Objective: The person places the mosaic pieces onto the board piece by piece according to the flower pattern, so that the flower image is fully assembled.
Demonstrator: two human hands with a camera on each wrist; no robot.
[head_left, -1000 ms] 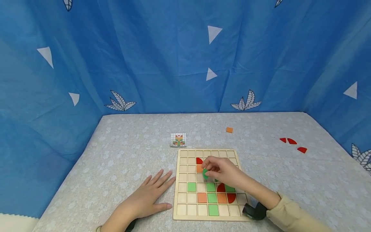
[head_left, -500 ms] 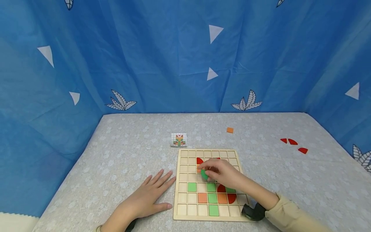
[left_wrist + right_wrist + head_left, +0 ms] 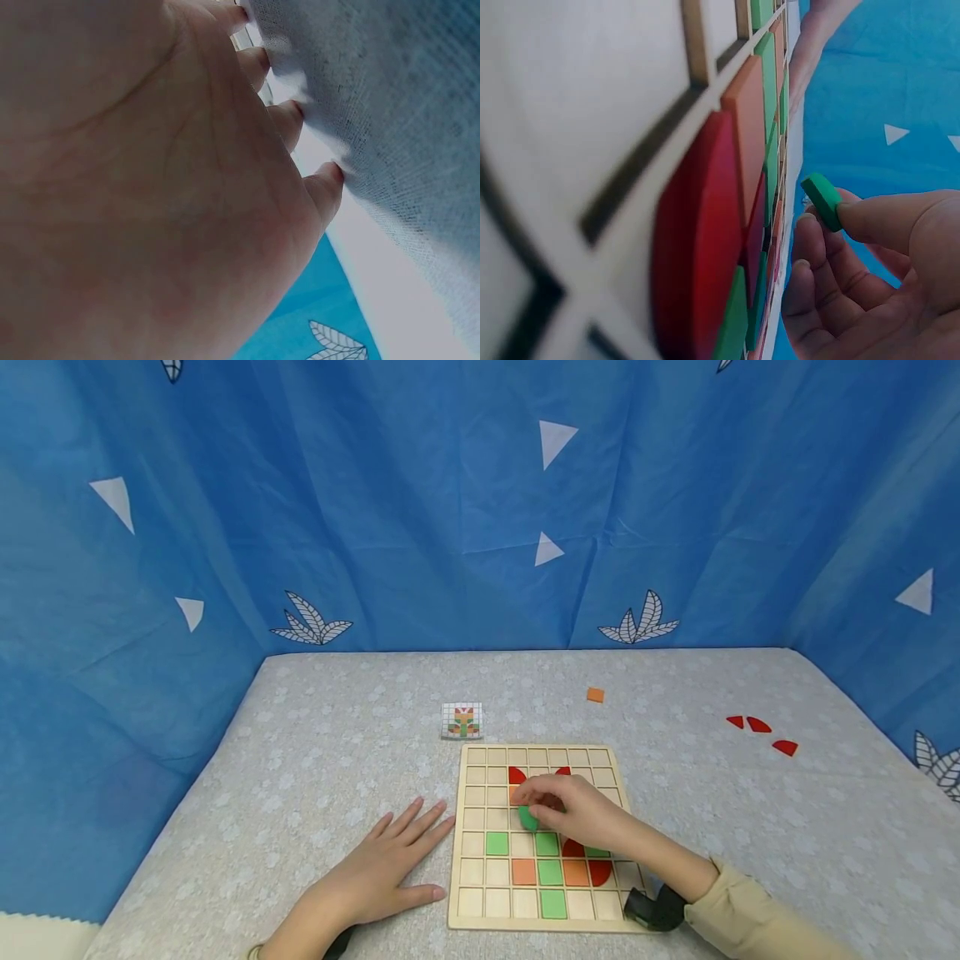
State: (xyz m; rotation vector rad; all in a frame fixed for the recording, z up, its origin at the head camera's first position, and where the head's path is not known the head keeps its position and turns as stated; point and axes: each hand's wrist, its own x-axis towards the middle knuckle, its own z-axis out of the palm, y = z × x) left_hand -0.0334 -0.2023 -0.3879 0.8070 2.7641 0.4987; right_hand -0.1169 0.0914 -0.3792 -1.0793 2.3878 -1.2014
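Note:
Between thumb and fingers my right hand [image 3: 573,810] pinches a small green block [image 3: 528,818], held over the middle of the wooden grid board [image 3: 472,893]. The right wrist view shows the green block [image 3: 824,202] tilted at the fingertips, apart from the board. Green, orange and red pieces fill several cells, among them a green square [image 3: 553,904] low on the board and a red quarter-round [image 3: 517,775] higher up. My left hand [image 3: 382,868] lies flat on the tablecloth with fingers spread, at the board's left edge. Part of the board is hidden under the right hand.
A small pattern card [image 3: 462,721] lies beyond the board. An orange piece [image 3: 596,695] is farther back. Off to the right lie a red triangle [image 3: 736,722] and two red rounded pieces [image 3: 785,747]. A blue curtain [image 3: 420,527] stands behind the table.
The right hand has shifted slightly toward the near side and left with the green block, which now shows at a different tilt. The left hand has stayed in place.

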